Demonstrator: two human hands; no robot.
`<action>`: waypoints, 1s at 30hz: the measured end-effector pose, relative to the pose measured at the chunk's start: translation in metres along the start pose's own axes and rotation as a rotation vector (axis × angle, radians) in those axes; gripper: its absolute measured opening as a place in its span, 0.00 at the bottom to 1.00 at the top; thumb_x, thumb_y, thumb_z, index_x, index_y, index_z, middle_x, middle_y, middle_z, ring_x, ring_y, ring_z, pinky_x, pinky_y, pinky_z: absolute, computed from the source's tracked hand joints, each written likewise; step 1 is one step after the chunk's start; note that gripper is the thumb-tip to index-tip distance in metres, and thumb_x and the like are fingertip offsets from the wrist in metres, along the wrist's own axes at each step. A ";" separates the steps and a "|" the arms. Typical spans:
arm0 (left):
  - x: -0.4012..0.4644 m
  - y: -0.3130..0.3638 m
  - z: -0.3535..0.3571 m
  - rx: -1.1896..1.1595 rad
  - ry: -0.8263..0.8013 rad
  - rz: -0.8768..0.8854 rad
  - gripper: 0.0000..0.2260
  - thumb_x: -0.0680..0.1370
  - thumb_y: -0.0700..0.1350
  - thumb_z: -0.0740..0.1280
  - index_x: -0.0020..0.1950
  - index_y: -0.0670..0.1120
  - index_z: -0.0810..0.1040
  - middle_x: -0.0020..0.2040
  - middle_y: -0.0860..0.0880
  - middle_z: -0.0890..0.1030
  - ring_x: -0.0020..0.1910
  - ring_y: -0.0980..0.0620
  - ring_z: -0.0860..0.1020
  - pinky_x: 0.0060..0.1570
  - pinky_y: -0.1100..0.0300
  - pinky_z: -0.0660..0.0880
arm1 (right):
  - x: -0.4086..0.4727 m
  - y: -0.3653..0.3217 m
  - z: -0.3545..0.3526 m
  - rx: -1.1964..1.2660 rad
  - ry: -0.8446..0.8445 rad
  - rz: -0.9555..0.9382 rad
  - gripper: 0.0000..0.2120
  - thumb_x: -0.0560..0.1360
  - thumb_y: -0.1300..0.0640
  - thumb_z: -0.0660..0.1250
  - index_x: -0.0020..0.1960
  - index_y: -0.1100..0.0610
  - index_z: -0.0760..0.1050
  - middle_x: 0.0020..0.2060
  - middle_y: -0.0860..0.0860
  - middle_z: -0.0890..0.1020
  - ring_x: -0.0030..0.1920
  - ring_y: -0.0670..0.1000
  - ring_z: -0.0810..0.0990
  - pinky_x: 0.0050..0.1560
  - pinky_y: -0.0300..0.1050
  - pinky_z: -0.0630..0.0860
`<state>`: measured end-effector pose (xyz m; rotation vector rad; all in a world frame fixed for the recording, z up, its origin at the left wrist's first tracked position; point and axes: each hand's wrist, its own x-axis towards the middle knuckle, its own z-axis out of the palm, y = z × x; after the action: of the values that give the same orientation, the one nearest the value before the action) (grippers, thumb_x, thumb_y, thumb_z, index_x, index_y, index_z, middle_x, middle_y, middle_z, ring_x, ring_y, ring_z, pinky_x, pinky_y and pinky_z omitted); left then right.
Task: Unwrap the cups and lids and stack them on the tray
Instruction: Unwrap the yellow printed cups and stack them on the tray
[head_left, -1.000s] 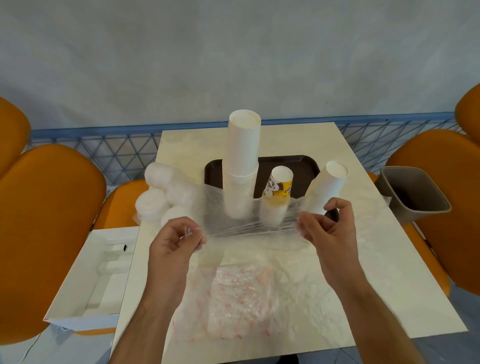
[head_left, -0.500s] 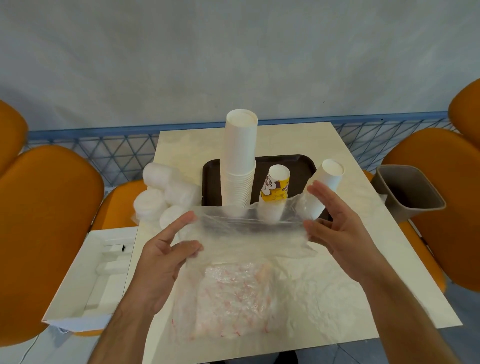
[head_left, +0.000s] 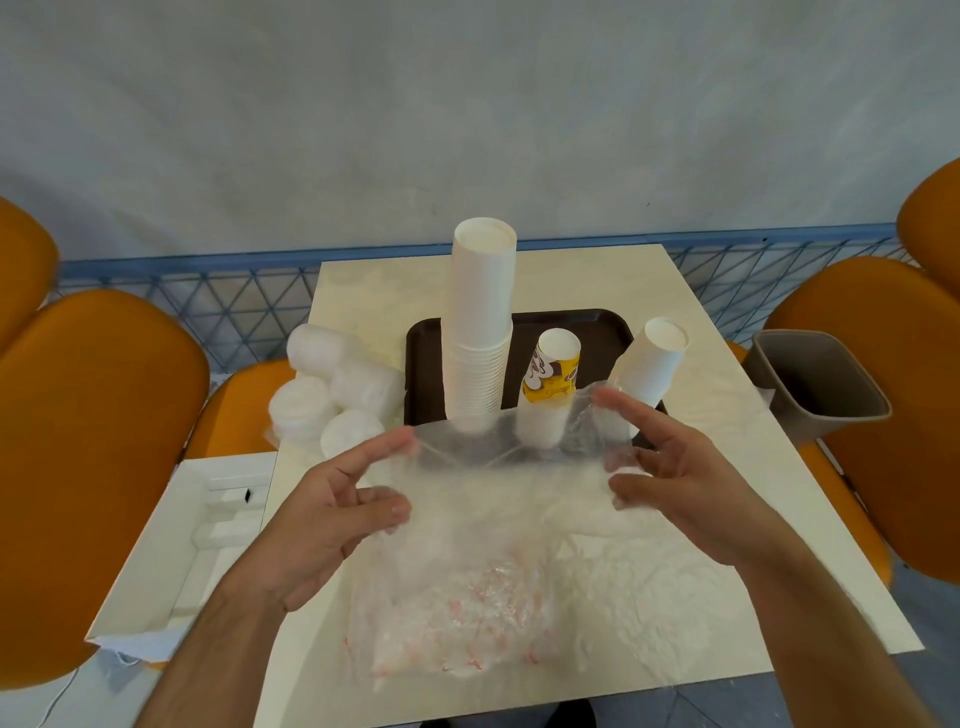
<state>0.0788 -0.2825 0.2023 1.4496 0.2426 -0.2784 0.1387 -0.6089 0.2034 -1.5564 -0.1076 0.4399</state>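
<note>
A dark brown tray (head_left: 602, 328) sits mid-table. On it stand a tall stack of white cups (head_left: 480, 322), a short stack topped by a yellow printed cup (head_left: 553, 382) and a tilted white cup stack (head_left: 652, 364). Several wrapped stacks of white lids (head_left: 332, 400) lie left of the tray. A sheet of clear plastic wrap (head_left: 498, 483) is spread between my hands in front of the tray. My left hand (head_left: 332, 514) and my right hand (head_left: 680, 478) have their fingers stretched out, the wrap's top edge running between the index fingertips. A crumpled wrapper with red print (head_left: 467, 613) lies under it.
A grey bin (head_left: 815, 387) stands right of the table. An open white box (head_left: 171, 545) sits at the left edge. Orange chairs (head_left: 88, 441) flank the table, and a blue mesh railing (head_left: 208, 306) runs behind it.
My hands went from pinching the stretched wrap to open fingers, and they have drawn slightly apart and lower. The wrap now sags between them.
</note>
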 end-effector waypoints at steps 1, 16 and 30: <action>0.001 0.001 -0.001 -0.007 0.030 0.016 0.28 0.74 0.28 0.68 0.68 0.53 0.77 0.61 0.54 0.82 0.41 0.49 0.80 0.45 0.61 0.79 | -0.001 -0.002 -0.001 -0.015 -0.034 0.020 0.42 0.71 0.79 0.70 0.69 0.38 0.74 0.65 0.36 0.75 0.54 0.58 0.82 0.46 0.49 0.83; 0.005 -0.007 0.002 -0.031 -0.023 0.002 0.20 0.75 0.28 0.67 0.62 0.46 0.81 0.55 0.45 0.83 0.34 0.48 0.77 0.35 0.61 0.76 | -0.011 -0.009 -0.021 -0.027 -0.157 0.059 0.55 0.70 0.79 0.71 0.73 0.27 0.57 0.66 0.19 0.62 0.64 0.41 0.79 0.49 0.53 0.84; 0.030 -0.018 0.010 -0.076 -0.249 -0.042 0.35 0.70 0.25 0.71 0.71 0.53 0.75 0.71 0.59 0.72 0.55 0.40 0.82 0.34 0.60 0.78 | -0.010 -0.003 -0.016 0.046 -0.273 0.098 0.45 0.72 0.80 0.67 0.73 0.38 0.70 0.73 0.33 0.66 0.67 0.58 0.78 0.40 0.55 0.85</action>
<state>0.1013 -0.2952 0.1766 1.3218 0.0801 -0.4746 0.1357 -0.6267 0.2078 -1.4541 -0.2308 0.7271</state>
